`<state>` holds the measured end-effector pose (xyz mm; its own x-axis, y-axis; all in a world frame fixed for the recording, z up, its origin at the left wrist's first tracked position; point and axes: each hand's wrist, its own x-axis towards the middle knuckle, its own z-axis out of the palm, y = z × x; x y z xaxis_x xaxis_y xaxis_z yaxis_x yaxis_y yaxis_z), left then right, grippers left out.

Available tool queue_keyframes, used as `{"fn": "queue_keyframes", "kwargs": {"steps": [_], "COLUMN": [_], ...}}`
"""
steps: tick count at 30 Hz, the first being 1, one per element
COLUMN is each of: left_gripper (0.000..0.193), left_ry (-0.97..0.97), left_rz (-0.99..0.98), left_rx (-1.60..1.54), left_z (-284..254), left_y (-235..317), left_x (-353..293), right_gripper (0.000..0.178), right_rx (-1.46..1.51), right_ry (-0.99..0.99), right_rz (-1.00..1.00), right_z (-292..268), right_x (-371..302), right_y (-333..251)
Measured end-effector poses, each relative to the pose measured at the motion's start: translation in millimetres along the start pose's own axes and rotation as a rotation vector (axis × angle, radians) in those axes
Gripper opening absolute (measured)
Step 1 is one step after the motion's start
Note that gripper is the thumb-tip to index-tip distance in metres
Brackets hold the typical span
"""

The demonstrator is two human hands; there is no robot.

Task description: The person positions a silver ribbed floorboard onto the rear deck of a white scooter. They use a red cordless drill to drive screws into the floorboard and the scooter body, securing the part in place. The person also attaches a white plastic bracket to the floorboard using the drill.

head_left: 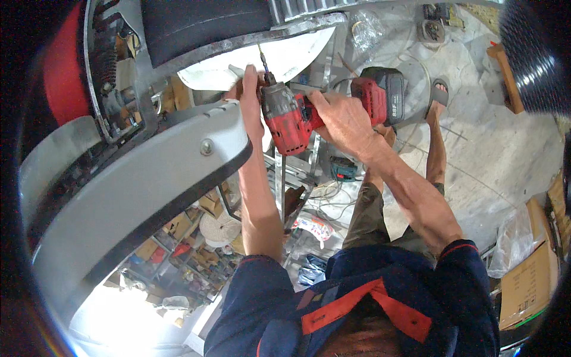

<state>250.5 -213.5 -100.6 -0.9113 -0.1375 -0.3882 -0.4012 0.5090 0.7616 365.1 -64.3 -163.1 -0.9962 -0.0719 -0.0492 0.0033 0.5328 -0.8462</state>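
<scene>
My right hand (348,122) is wrapped around the handle of a red and black cordless drill (288,122), with a large battery (388,95) at its far end. A long thin bit (262,58) points up from the drill's nose, its tip at the metal edge (238,44) of a black padded part (208,27). My left hand (250,89) is beside the drill's nose, partly hidden by it. Its fingers look closed around something by a small grey pointed piece (237,71). Behind them shows a white curved panel (306,53).
A grey curved arm (148,160) with a bolt crosses on the left, close to my left forearm. Below stand metal legs (279,178), a green power tool (343,169) with cables, and bins of small parts (178,238). A cardboard box (526,285) is at the right.
</scene>
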Motion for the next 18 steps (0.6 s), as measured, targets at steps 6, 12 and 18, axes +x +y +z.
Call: {"fn": "queue_keyframes", "kwargs": {"steps": [6,12,18], "left_gripper": [0.063,0.049,0.049], "left_ry": [-0.116,-0.113,-0.099], "left_rz": [0.168,0.127,0.137], "left_rx": [0.151,0.032,0.063], "left_z": [-10,-6,-6], "left_y": [-34,-37,-32], "left_x": [-75,-64,-62], "right_gripper": [0.037,0.046,0.066], "right_rx": [0.014,0.063,0.057], "right_ry": [0.002,0.0,0.009], "right_rz": [0.005,-0.011,0.009], "right_z": [2,-2,3], "right_x": [2,3,6], "right_y": [-1,1,2]}}
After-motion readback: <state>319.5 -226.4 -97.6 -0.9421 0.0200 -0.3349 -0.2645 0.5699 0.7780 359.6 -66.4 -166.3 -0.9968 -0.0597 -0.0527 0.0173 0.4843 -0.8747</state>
